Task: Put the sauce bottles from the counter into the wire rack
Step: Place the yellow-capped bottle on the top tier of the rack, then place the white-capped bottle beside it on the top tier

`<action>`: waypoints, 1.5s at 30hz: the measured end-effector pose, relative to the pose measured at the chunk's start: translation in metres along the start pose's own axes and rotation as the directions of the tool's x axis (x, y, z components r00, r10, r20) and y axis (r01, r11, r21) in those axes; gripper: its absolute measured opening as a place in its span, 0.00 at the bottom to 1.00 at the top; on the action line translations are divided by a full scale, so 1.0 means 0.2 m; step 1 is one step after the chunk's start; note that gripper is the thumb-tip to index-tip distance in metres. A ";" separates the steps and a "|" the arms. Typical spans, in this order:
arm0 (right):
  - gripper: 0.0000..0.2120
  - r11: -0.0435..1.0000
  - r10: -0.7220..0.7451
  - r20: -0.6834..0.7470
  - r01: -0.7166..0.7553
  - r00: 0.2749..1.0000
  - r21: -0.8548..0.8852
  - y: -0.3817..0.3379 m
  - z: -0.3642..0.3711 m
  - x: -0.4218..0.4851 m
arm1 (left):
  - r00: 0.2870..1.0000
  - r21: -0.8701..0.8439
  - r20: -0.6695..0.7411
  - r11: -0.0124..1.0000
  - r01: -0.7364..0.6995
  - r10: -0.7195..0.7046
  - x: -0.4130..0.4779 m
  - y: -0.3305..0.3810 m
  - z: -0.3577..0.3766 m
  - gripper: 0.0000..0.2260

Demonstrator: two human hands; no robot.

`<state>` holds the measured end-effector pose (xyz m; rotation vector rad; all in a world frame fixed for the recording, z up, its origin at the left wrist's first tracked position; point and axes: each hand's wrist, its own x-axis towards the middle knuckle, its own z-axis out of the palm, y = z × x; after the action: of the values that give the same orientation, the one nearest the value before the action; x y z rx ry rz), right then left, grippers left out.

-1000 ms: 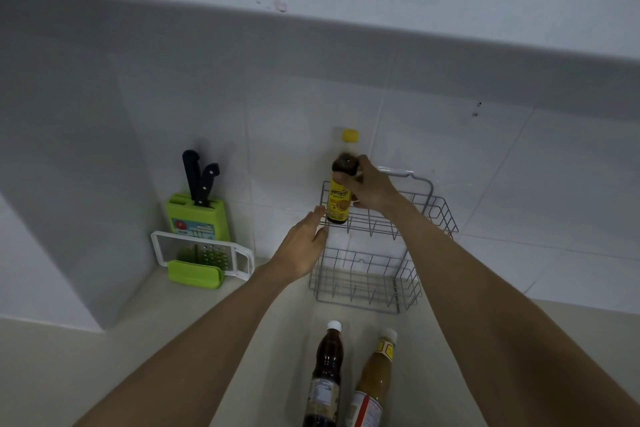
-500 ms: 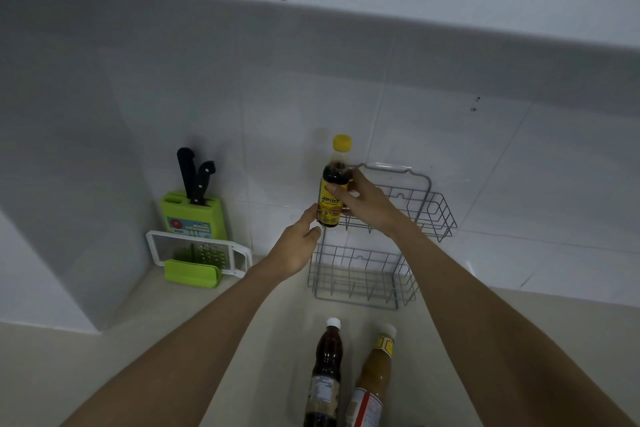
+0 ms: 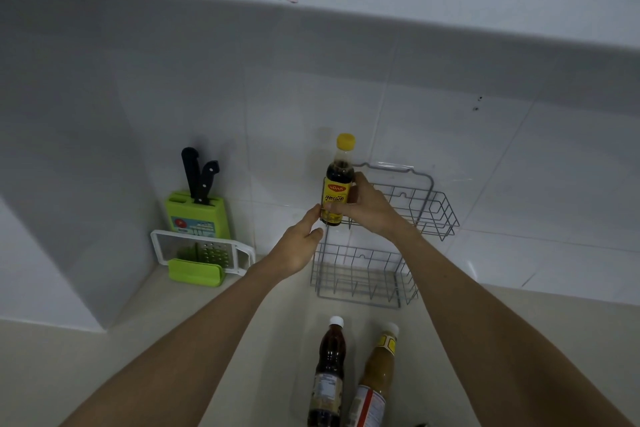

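Right hand gripping the upright yellow-capped bottle by its label, left hand loosely open just below, fingertips touching its base, bottle at the left end of the wire rack upper tier, dark bottle and tan bottle on the counter in front.

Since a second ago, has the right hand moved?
Yes, downward. The right hand reached above the rack's top bar, on the bottle's neck; now it lies below that bar, round the label.

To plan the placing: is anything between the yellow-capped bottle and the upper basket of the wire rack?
Nothing visible. The upper basket looks empty beside the yellow-capped bottle, which the right hand grips.
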<state>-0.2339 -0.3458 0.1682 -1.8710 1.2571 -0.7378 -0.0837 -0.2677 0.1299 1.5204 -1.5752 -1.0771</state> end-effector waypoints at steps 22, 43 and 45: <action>0.23 0.961 -0.007 -0.431 0.126 0.902 0.248 0.01 0.01 -0.48 | 0.958 -0.103 -0.209 0.978 0.181 -0.199 -0.24 0.02 0.10 0.23; 0.35 0.790 0.574 -0.025 -0.561 0.819 -0.246 0.64 0.82 -0.83 | 0.838 0.061 0.042 0.839 0.541 -0.544 -0.42 -0.43 0.40 0.13; 0.36 0.769 0.593 -0.033 -0.578 0.804 -0.274 0.64 0.85 -0.83 | 0.841 0.057 0.032 0.841 0.538 -0.540 -0.42 -0.44 0.41 0.11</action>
<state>-0.2217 -0.1765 -0.0402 -1.5325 1.8547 -0.1721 -0.1136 -0.1730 0.0213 2.0558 -1.2252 -1.3915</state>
